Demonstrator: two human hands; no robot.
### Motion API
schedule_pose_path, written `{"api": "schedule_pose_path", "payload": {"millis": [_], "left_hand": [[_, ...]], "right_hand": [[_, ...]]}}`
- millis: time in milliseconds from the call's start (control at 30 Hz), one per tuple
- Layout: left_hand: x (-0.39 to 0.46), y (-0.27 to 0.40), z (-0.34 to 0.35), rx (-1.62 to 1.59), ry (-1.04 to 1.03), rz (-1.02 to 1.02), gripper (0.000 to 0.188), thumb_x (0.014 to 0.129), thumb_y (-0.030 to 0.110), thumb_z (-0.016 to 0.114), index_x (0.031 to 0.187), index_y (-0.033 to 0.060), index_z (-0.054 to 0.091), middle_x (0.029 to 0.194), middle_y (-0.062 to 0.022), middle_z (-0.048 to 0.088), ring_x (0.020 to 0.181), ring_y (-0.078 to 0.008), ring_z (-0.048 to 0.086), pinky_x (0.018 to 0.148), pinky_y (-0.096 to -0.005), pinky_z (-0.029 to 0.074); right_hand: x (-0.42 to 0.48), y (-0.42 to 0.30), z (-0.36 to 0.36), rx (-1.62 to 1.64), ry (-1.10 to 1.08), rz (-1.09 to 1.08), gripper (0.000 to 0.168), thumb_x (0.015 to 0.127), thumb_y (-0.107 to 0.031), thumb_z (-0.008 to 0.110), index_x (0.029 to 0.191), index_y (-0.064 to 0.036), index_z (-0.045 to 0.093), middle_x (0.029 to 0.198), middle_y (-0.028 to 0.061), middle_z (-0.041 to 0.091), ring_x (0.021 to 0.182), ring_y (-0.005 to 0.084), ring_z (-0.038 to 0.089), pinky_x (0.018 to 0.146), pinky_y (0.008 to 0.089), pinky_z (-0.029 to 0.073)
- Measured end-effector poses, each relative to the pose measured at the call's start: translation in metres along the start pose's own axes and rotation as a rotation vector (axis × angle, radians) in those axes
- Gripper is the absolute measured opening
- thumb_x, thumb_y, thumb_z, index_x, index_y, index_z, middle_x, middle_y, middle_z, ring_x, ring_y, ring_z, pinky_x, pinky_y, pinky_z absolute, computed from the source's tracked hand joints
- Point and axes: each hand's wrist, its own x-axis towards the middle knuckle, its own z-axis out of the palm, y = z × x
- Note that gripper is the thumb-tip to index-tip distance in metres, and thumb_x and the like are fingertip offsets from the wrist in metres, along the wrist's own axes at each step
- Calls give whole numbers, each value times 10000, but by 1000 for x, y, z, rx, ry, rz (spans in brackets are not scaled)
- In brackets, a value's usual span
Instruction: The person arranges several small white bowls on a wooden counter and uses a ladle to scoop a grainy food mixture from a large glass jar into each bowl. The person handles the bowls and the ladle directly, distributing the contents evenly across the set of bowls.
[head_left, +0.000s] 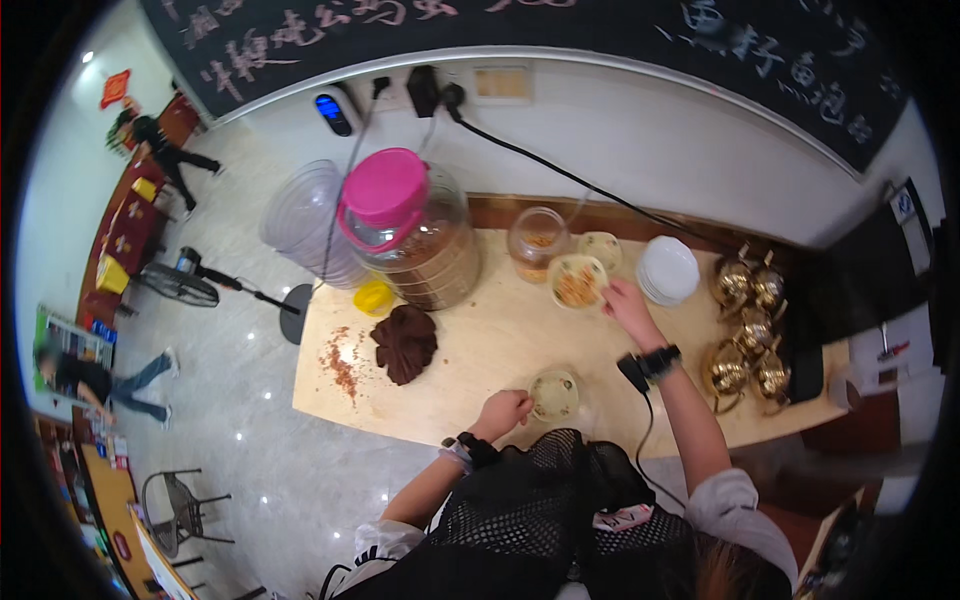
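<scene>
My right hand (626, 309) grips the right rim of a small patterned dish (553, 288), which carries a heap of orange-brown shredded food (577, 286). That dish is near the glass jar (537, 259), where more orange bits lie in the bottom. Close to the table's front edge, the fingers of my left hand (507, 415) pinch the left rim of a second patterned dish (556, 397); only its painted pattern shows inside. Partly behind the filled dish sits a third matching dish (604, 253).
A large jar with a pink lid (386, 187) stands by stacked clear plastic tubs (304, 217). Near it are a yellow lid (373, 298), a brown cloth (405, 345) and spilled crumbs (343, 371). White bowls (667, 270) and brass-coloured pots (750, 330) occupy the right side.
</scene>
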Motion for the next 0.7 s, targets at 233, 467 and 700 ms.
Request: {"api": "schedule_pose_path", "payload": {"millis": [233,467,700], "left_hand": [[3,-1,-3,19,-77,-59,388,957,342,477,788,37,647,655,-76,659,648,-258,639,638,-374,485],[7,-13,-1,-36,-113,-19,380,961,339,481,830,23,646,670,-98,661,649,-266,636,643,-365,480],[6,-16,-4,-53,-122,-21,364,949,335,483,814,34,639,677,-89,663,673,-279,636,664,-384,482]], "right_hand": [[49,-68,34,222,-23,119,187,877,-143,559,753,-4,570,630,44,570,527,106,545,459,230,402],[88,-60,42,667,-341,411,186,916,-130,489,883,35,567,623,-14,458,482,44,367,411,199,293],[107,-69,50,1228,-489,858,297,968,-102,357,1158,102,459,628,-49,390,466,41,315,402,193,247]]}}
